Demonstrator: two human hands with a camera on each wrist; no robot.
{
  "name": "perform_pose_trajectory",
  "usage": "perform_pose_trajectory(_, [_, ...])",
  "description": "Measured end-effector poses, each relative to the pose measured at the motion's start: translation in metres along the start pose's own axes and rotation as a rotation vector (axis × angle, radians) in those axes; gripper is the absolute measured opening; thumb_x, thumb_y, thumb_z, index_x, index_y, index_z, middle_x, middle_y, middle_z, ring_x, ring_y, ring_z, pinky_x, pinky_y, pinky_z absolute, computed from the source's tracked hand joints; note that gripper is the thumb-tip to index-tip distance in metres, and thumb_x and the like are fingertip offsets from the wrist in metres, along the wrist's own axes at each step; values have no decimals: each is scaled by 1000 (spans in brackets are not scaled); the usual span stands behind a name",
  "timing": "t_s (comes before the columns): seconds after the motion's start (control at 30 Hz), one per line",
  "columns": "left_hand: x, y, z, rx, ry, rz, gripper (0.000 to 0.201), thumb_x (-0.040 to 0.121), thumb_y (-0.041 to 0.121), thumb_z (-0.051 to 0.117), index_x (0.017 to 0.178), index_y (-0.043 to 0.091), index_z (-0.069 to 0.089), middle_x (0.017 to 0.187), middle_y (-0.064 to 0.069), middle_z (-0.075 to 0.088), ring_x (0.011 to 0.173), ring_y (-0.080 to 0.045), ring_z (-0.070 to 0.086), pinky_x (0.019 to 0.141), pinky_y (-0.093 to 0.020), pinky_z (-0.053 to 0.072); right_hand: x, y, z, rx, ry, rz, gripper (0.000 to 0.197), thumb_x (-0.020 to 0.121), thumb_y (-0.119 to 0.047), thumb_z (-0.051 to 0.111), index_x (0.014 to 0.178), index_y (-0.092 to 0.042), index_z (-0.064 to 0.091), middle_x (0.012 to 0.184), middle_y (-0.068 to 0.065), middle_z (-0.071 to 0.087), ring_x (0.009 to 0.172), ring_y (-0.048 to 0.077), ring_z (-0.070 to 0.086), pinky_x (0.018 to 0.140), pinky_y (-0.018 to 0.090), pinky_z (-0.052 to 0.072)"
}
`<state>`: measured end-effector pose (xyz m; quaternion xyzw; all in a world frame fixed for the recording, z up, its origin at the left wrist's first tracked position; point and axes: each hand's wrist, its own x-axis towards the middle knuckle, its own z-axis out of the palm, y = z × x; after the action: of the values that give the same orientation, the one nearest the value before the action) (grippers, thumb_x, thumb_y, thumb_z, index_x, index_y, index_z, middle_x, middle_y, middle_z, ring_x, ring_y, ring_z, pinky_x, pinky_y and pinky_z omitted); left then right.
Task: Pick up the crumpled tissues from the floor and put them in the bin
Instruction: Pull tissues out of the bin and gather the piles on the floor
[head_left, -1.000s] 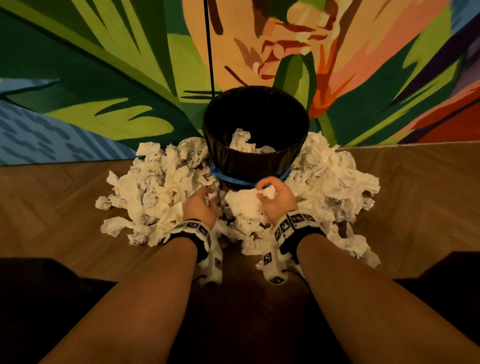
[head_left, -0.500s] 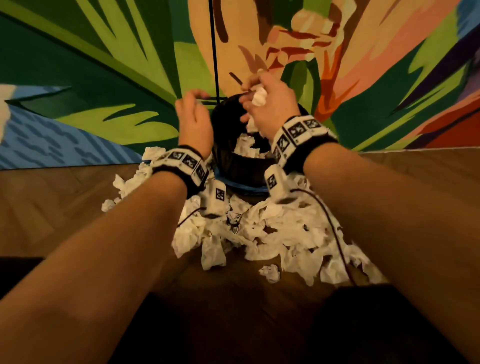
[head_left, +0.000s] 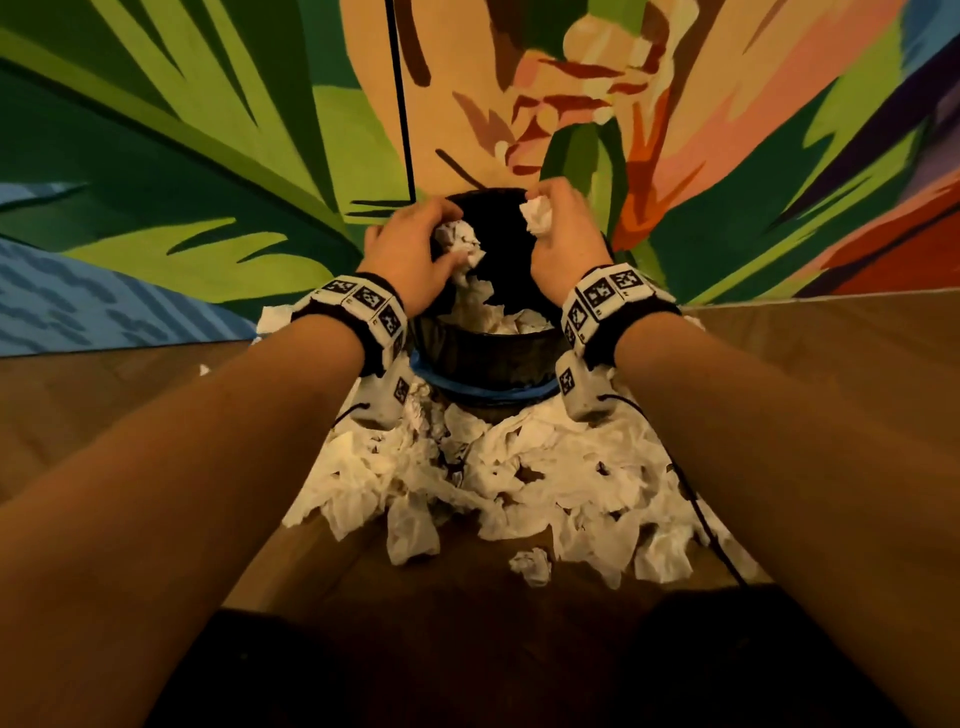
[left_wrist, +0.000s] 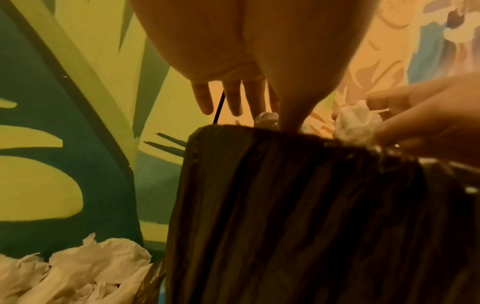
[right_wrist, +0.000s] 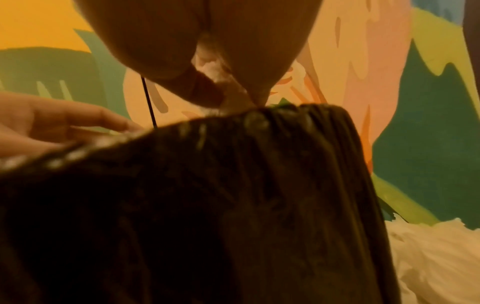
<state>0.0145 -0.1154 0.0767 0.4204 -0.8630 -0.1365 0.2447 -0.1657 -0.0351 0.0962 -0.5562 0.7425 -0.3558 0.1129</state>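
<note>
The black bin (head_left: 483, 348) stands against the painted wall with several crumpled tissues (head_left: 493, 319) inside it. Both hands hover over its mouth. My left hand (head_left: 448, 235) arches over a white tissue wad (head_left: 462, 247) that hangs between thumb and fingers. In the left wrist view the left hand's fingers (left_wrist: 233, 98) are straight and spread above the bin's rim (left_wrist: 259, 131). My right hand (head_left: 534, 207) pinches a small balled tissue (head_left: 540, 221), also seen in the left wrist view (left_wrist: 355, 125). A big pile of tissues (head_left: 519, 467) lies on the floor before the bin.
The colourful mural wall (head_left: 208, 156) rises right behind the bin, with a thin black line (head_left: 402, 104) running down it. More tissues lie to the bin's left (left_wrist: 78, 273) and right (right_wrist: 428, 257). A black wrist cable (head_left: 691, 493) trails over the pile. Wooden floor (head_left: 130, 395) spreads on both sides.
Both hands rose from the floor pile to the bin, each with tissue. Since half a second ago they have come lower over the bin's mouth, and the left hand's fingers have spread.
</note>
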Motion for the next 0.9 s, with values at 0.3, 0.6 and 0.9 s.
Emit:
perform_pose_trajectory(0.3, [4, 0, 16, -4, 76, -95, 27, 93, 42, 55, 118, 33, 60, 124, 4, 60, 124, -27, 41, 100, -44, 30, 4, 29, 2, -79, 20, -100, 53, 90, -20, 59, 142, -19, 47, 139, 3, 53, 128, 20, 48, 109, 28, 36])
perform_pose_trajectory(0.6, [-15, -28, -12, -119, 340, -225, 28, 98, 40, 42, 97, 24, 64, 105, 2, 66, 106, -27, 49, 88, -38, 35, -15, 89, -24, 366, 711, 421, 23, 90, -17, 51, 111, -17, 59, 91, -8, 60, 77, 5, 57, 70, 23, 43])
perform_pose_trajectory(0.9, [-98, -72, 19, -85, 127, -477, 27, 101, 30, 43, 99, 9, 61, 79, -12, 63, 74, -31, 60, 65, -33, 41, -126, 135, 18, 217, 276, 672, 23, 95, -31, 46, 87, -13, 59, 76, 5, 59, 71, 23, 54, 61, 29, 42])
